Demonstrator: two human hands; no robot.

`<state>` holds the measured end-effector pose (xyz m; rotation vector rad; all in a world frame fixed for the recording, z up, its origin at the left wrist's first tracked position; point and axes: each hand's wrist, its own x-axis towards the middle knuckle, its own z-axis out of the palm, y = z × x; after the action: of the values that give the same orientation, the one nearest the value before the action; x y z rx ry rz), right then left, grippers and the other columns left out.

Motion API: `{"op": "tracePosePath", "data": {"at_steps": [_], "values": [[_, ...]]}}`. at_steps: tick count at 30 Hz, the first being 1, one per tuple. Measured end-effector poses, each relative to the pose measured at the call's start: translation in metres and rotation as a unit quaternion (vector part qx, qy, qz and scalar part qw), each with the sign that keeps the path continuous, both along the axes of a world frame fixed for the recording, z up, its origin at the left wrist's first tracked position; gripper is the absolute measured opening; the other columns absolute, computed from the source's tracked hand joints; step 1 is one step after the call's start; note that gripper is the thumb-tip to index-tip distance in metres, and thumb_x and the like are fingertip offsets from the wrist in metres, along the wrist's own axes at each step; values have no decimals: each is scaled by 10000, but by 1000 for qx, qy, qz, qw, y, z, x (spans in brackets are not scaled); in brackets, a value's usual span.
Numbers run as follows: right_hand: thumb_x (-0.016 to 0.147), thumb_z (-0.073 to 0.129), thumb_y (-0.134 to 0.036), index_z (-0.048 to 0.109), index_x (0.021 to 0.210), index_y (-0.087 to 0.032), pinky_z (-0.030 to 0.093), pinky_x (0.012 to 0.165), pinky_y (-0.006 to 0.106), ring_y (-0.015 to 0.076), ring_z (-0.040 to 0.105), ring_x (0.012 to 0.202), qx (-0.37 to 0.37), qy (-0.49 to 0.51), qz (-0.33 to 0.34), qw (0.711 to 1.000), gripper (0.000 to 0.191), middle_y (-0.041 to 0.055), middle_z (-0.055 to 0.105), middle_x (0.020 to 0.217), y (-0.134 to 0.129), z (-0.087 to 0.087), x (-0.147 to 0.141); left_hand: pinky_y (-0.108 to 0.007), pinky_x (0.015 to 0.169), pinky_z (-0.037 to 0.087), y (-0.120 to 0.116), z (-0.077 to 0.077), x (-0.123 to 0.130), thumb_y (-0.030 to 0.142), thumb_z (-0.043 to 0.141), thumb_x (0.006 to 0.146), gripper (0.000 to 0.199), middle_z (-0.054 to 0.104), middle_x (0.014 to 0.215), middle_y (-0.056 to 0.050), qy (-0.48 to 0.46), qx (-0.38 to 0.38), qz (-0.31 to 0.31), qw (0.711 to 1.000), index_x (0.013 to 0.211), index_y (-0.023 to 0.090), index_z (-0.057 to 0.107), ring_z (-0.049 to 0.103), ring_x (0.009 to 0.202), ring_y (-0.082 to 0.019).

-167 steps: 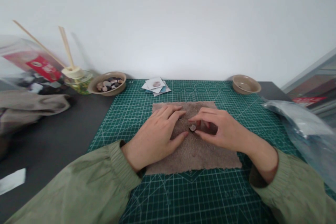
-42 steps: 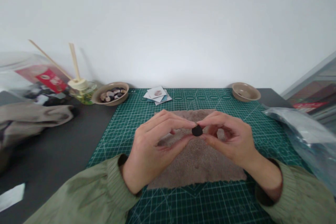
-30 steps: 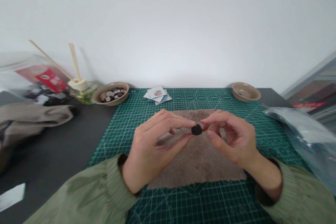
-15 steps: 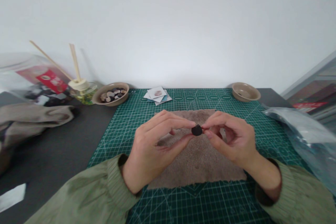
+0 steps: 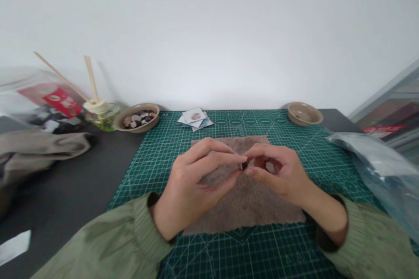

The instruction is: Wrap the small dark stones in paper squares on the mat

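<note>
A small black disc-like piece (image 5: 244,165) is held up over a brown cloth (image 5: 242,207), mostly hidden by fingertips. My left hand (image 5: 199,178) pinches it between thumb and fingers from the left. From the right, my right hand (image 5: 281,172) grips it too, with thumb and index finger closed at its edge. Both hands are above the cloth, which lies on a green cutting mat (image 5: 163,170). What exact kind of piece it is, I cannot make out.
A bowl (image 5: 137,128) of black and wood-coloured pieces stands back left, beside a reed diffuser (image 5: 96,107). Several cards (image 5: 195,117) lie at the mat's back. Another bowl (image 5: 304,115), holding a small dark piece, is back right. A clear plastic bag (image 5: 376,165) lies at right.
My right hand has moved left and closed in on the black piece. The piece has turned, so its round face no longer shows and the fingers cover more of it.
</note>
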<state>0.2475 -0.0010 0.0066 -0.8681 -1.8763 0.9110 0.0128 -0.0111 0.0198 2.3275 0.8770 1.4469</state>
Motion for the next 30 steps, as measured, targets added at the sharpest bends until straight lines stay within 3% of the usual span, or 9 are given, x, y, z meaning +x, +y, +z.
{"op": "tracePosePath", "data": {"at_steps": [5, 11, 19, 23, 30], "values": [[1031, 720, -396, 800, 1193, -255, 500, 523, 240, 117, 631, 595, -111, 29, 58, 992, 229, 12, 730, 856, 0, -1, -1, -336, 867, 616, 1, -4, -2, 120, 826, 912, 333, 772, 1130, -53, 12, -20, -3, 1000, 1210, 266, 803, 735, 1007, -188], [1081, 649, -364, 780, 1141, -234, 518, 560, 218, 102, 623, 584, -133, 64, 96, 984, 194, -19, 670, 738, 0, 1, -2, -351, 888, 615, 2, -5, -1, 148, 841, 915, 251, 783, 1113, -57, 9, -23, -1, 1000, 1142, 250, 808, 736, 1003, -191], [1084, 639, -383, 770, 1106, -219, 516, 533, 218, 89, 617, 578, -92, 90, 21, 992, 211, 15, 727, 875, 0, 1, -1, -301, 878, 606, 0, -3, -1, 126, 825, 923, 240, 786, 1095, -33, 9, -30, 7, 999, 1134, 239, 813, 735, 989, -157], [1030, 729, -396, 778, 1083, -221, 486, 509, 226, 100, 601, 569, -92, 90, -9, 992, 189, 14, 713, 834, 1, -1, 0, -302, 873, 606, 0, -3, -1, 133, 827, 924, 276, 778, 1109, -34, 9, -29, 8, 999, 1173, 251, 815, 730, 992, -160], [940, 840, -396, 815, 1116, -243, 509, 547, 230, 119, 618, 651, -126, 37, 10, 991, 234, 29, 742, 899, 2, -4, 0, -299, 788, 597, 1, -5, -1, 100, 811, 921, 342, 745, 1117, -49, 13, -13, -18, 1000, 1221, 265, 824, 703, 863, -137]]}}
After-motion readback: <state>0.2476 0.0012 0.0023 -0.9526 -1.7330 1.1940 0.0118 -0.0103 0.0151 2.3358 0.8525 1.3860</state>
